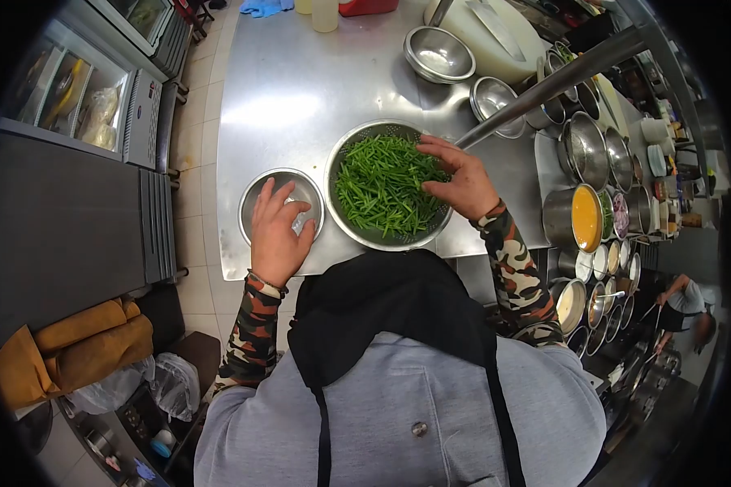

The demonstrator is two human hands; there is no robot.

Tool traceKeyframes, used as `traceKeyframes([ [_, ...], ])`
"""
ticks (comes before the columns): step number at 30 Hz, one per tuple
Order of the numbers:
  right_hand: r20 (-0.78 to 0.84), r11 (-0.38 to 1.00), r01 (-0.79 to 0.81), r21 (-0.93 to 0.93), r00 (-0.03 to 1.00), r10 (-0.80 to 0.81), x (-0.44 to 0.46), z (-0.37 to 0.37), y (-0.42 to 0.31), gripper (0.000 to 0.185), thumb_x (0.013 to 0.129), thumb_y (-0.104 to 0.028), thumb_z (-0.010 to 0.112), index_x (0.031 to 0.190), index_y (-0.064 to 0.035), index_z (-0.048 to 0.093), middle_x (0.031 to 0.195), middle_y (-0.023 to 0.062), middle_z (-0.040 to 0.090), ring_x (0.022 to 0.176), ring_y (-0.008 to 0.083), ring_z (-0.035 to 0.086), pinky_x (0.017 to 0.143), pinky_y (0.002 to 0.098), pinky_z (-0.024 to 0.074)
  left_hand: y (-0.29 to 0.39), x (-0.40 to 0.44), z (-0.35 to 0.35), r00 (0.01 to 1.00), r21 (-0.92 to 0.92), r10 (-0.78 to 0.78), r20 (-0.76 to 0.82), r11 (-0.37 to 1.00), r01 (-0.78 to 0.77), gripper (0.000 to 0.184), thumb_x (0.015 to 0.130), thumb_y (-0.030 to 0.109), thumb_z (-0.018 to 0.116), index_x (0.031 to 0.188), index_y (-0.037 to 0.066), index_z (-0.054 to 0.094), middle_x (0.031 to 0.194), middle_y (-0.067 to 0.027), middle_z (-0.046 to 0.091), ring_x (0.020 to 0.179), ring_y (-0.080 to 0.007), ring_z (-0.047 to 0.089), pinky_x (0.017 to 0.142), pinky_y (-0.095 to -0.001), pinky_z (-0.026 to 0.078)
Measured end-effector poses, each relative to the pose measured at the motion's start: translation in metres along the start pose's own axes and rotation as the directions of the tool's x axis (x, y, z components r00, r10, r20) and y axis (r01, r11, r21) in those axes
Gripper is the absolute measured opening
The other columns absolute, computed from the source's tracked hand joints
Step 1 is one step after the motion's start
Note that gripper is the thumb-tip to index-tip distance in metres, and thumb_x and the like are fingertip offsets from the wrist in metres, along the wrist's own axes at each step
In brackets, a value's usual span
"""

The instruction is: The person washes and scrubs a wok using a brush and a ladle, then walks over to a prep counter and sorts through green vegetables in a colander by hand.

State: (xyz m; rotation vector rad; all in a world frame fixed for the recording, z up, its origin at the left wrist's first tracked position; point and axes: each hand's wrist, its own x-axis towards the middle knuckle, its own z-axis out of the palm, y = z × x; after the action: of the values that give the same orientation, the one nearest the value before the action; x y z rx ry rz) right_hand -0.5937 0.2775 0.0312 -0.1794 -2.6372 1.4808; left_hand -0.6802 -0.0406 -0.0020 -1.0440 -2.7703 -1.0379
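Observation:
A metal colander [330, 197] full of cut green stalks [387, 185] stands on the steel table in front of me. My right hand [461, 180] is over the colander's right rim, fingers apart, the fingertips at the edge of the greens; I cannot tell whether they touch. To the left of the colander is a smaller steel bowl [246, 213], which looks clear or nearly bare inside. My left hand [279, 235] hovers over this bowl with its fingers spread, and nothing shows in it. Part of the bowl is hidden behind that hand.
More steel bowls [439, 55] sit at the back right, near a knife [495, 29] on a round white board [463, 36]. A slanted metal post [556, 85] crosses the right side. Pots, including one of orange liquid [586, 217], line the right. Another person [686, 304] works far right.

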Motion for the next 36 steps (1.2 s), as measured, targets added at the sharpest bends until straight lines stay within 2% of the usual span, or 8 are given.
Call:
traceKeyframes([
  [5, -0.039, 0.975, 0.077, -0.207, 0.995, -0.087, -0.011, 0.011, -0.003, 0.036, 0.074, -0.002, 0.066, 0.109, -0.0058, 0.067, 0.112, 0.0119, 0.066, 0.107, 0.0307, 0.060, 0.094, 0.0372, 0.0482, 0.005, 0.003, 0.001, 0.999, 0.026, 0.034, -0.009, 0.999, -0.034, 0.019, 0.075, 0.011, 0.071, 0.093, 0.005, 0.068, 0.128, -0.0162, 0.058, 0.131, -0.0445, 0.042, 0.105, -0.0490, 0.037],
  [7, -0.015, 0.881, 0.255, -0.398, 0.959, -0.284, -0.016, 0.032, 0.005, 0.033, 0.073, 0.001, 0.063, 0.104, -0.0060, 0.068, 0.105, 0.0113, 0.066, 0.096, 0.0318, 0.062, 0.086, 0.0394, 0.0504, 0.007, 0.003, 0.001, 0.999, 0.027, 0.035, 0.002, 0.999, -0.035, 0.020, 0.075, 0.011, 0.071, 0.093, 0.005, 0.068, 0.129, -0.0162, 0.058, 0.131, -0.0446, 0.041, 0.105, -0.0489, 0.037],
  [12, 0.169, 0.876, 0.311, -0.370, 0.949, -0.266, -0.030, 0.028, -0.007, 0.018, 0.072, 0.000, 0.060, 0.085, -0.0068, 0.071, 0.084, 0.0075, 0.067, 0.081, 0.0301, 0.064, 0.075, 0.0392, 0.0525, 0.004, 0.000, -0.002, 1.000, 0.022, 0.030, -0.001, 0.999, -0.030, 0.020, 0.075, 0.011, 0.072, 0.094, 0.005, 0.068, 0.129, -0.0167, 0.057, 0.131, -0.0449, 0.041, 0.105, -0.0489, 0.037],
  [19, -0.077, 0.867, 0.081, -0.491, 0.988, -0.136, -0.020, 0.002, -0.009, 0.018, 0.077, -0.009, 0.067, 0.094, -0.0074, 0.071, 0.090, 0.0090, 0.067, 0.085, 0.0307, 0.063, 0.076, 0.0401, 0.0516, 0.005, 0.002, 0.002, 0.999, 0.022, 0.035, 0.016, 0.999, -0.035, 0.020, 0.075, 0.011, 0.071, 0.094, 0.005, 0.068, 0.129, -0.0168, 0.057, 0.131, -0.0451, 0.041, 0.105, -0.0489, 0.037],
  [27, -0.037, 0.786, 0.250, -0.565, 0.944, -0.327, 0.010, 0.037, 0.030, 0.028, 0.075, -0.014, 0.072, 0.103, -0.0117, 0.071, 0.099, 0.0071, 0.062, 0.092, 0.0303, 0.058, 0.084, 0.0403, 0.0489, 0.016, 0.007, -0.002, 0.997, 0.018, 0.075, 0.019, 0.997, -0.075, 0.020, 0.075, 0.012, 0.071, 0.094, 0.005, 0.068, 0.128, -0.0166, 0.058, 0.131, -0.0451, 0.041, 0.105, -0.0492, 0.038],
  [31, -0.144, 0.783, 0.129, -0.609, 0.952, -0.269, 0.016, 0.024, 0.030, 0.019, 0.075, -0.012, 0.070, 0.094, -0.0124, 0.073, 0.097, 0.0077, 0.062, 0.092, 0.0295, 0.059, 0.081, 0.0413, 0.0496, 0.007, 0.001, -0.003, 0.999, 0.025, 0.046, 0.010, 0.999, -0.046, 0.019, 0.075, 0.012, 0.071, 0.093, 0.005, 0.068, 0.128, -0.0165, 0.058, 0.131, -0.0451, 0.041, 0.105, -0.0490, 0.037],
  [34, -0.073, 0.779, 0.017, -0.626, 0.994, -0.080, 0.010, 0.013, 0.021, 0.030, 0.074, -0.019, 0.072, 0.102, -0.0088, 0.071, 0.096, 0.0092, 0.063, 0.092, 0.0307, 0.059, 0.082, 0.0422, 0.0496, 0.002, -0.001, -0.002, 1.000, 0.013, 0.021, 0.012, 1.000, -0.021, 0.019, 0.076, 0.012, 0.070, 0.093, 0.005, 0.068, 0.129, -0.0168, 0.057, 0.131, -0.0443, 0.040, 0.106, -0.0499, 0.035],
  [36, -0.008, 0.814, -0.034, -0.580, 0.999, 0.036, -0.001, 0.019, 0.007, 0.055, 0.070, -0.028, 0.075, 0.118, -0.0047, 0.061, 0.100, 0.0144, 0.061, 0.095, 0.0340, 0.058, 0.084, 0.0429, 0.0490, 0.002, -0.001, 0.000, 1.000, 0.001, 0.005, 0.019, 1.000, -0.005, 0.018, 0.077, 0.013, 0.070, 0.093, 0.005, 0.068, 0.129, -0.0169, 0.055, 0.132, -0.0435, 0.038, 0.108, -0.0508, 0.033],
])
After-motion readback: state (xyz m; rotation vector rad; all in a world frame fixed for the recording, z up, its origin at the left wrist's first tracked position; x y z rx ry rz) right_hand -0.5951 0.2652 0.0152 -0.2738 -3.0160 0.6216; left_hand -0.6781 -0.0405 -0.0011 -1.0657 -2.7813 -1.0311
